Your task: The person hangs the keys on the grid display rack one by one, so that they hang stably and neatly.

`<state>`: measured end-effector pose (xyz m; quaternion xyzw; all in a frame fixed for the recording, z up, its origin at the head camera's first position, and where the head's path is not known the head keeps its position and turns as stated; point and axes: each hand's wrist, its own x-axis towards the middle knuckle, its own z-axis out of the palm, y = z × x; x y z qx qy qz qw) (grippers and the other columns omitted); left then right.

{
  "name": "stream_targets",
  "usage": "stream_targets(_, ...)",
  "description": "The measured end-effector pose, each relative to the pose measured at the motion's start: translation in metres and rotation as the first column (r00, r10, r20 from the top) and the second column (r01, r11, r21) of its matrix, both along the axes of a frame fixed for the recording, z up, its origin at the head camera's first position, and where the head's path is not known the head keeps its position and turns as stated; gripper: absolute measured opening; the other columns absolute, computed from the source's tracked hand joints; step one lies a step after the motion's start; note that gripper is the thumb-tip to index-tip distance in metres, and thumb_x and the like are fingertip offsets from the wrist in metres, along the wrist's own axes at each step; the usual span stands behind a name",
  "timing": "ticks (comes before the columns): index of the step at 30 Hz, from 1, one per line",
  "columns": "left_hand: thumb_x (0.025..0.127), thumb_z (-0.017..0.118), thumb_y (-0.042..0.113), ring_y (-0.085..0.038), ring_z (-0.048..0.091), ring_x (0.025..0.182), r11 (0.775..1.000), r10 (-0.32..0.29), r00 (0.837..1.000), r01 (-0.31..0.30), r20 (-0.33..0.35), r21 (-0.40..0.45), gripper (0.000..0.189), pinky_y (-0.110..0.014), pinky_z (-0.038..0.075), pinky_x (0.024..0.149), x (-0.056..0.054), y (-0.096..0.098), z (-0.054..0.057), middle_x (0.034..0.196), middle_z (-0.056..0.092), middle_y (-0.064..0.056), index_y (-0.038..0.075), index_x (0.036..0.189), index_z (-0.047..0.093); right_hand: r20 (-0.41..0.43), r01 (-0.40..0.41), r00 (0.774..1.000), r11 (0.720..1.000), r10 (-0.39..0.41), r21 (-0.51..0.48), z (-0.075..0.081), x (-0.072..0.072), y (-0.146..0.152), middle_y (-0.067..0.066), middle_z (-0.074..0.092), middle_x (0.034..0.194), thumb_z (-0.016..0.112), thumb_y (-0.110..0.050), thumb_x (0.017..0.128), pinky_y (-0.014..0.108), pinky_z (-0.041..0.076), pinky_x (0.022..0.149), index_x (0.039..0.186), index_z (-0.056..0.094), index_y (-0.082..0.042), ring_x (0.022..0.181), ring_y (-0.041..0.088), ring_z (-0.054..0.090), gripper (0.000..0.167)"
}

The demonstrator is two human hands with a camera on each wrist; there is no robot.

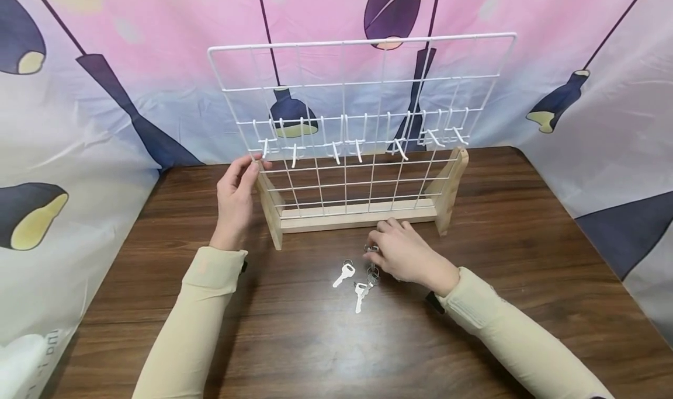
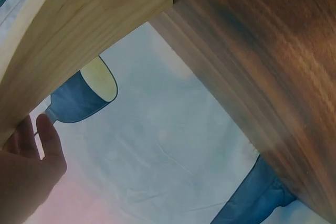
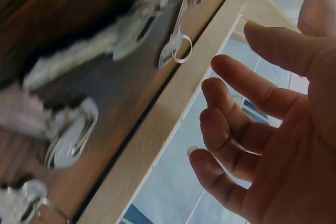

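A white wire grid (image 1: 344,183) stands in a wooden frame (image 1: 447,194), with several white hooks (image 1: 399,149) along its middle. My left hand (image 1: 236,194) holds the top of the frame's left side post, thumb in front. In the left wrist view, the post (image 2: 79,30) partly hides those fingers. My right hand (image 1: 402,253) hovers over several loose keys on the table, its fingers loosely bent and apart, holding nothing. One silver key (image 1: 344,274) lies to the left, another key (image 1: 360,297) nearer me. In the right wrist view, a ringed key (image 3: 170,51) lies near the frame's base.
The keys lie on a dark wood-grain table (image 1: 294,340), in front of the frame. A patterned cloth (image 1: 173,113) hangs behind the table and along both sides. At the lower left is a white object (image 1: 23,358) with lettering beside it.
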<state>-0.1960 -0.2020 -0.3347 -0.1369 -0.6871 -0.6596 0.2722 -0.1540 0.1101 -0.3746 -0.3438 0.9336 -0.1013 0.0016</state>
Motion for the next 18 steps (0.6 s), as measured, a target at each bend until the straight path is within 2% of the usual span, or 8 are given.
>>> stream_targets(4,0.102,0.047,0.011,-0.021,0.065,0.09,0.998,-0.036,0.999,0.037,-0.024,0.041,0.027,-0.028,0.05,0.08,-0.003,0.003,-0.005,0.094,0.068,-0.014,-0.009,0.117,0.059,0.007,0.015,1.0,1.0,-0.015,0.02,-0.002,0.002,-0.007,-0.003,0.056,0.092,0.066,-0.038,0.092,0.044,0.04,0.087,0.094,0.068,-0.019,0.096,0.023,0.05,0.019)
stream_targets(6,0.102,0.045,0.011,-0.018,0.066,0.086,0.997,-0.044,0.999,0.045,-0.029,0.058,0.028,-0.028,0.052,0.078,-0.004,0.005,-0.006,0.094,0.067,-0.013,-0.008,0.117,0.058,0.009,0.023,1.0,0.999,-0.023,0.024,-0.002,0.002,-0.01,-0.003,0.056,0.091,0.067,-0.038,0.091,0.044,0.04,0.085,0.093,0.068,-0.018,0.095,0.023,0.05,0.02)
stream_targets(10,0.102,0.042,0.011,-0.018,0.065,0.084,0.997,-0.043,0.998,0.045,-0.041,0.067,0.029,-0.027,0.051,0.078,-0.005,0.009,-0.009,0.094,0.064,-0.017,-0.008,0.118,0.057,0.013,0.037,0.999,0.999,-0.038,0.033,-0.004,0.003,-0.017,-0.003,0.055,0.089,0.067,-0.039,0.091,0.042,0.039,0.083,0.092,0.068,-0.018,0.092,0.022,0.049,0.021)
stream_targets(13,0.102,0.041,0.01,-0.019,0.065,0.082,0.996,-0.045,0.997,0.049,-0.06,0.072,0.028,-0.028,0.052,0.077,-0.006,0.009,-0.01,0.094,0.061,-0.027,-0.008,0.116,0.057,0.02,0.04,0.999,0.999,-0.041,0.031,-0.004,0.003,-0.022,-0.004,0.054,0.086,0.067,-0.04,0.09,0.04,0.038,0.081,0.088,0.066,-0.019,0.089,0.021,0.047,0.021)
stream_targets(18,0.103,0.04,0.01,-0.02,0.065,0.081,0.995,-0.055,0.995,0.061,-0.082,0.083,0.025,-0.029,0.052,0.077,-0.007,0.01,-0.01,0.094,0.057,-0.033,-0.003,0.113,0.059,0.032,0.028,0.999,0.999,-0.03,0.043,-0.005,0.003,-0.03,-0.005,0.052,0.084,0.067,-0.043,0.09,0.038,0.036,0.077,0.083,0.064,-0.02,0.085,0.019,0.044,0.024)
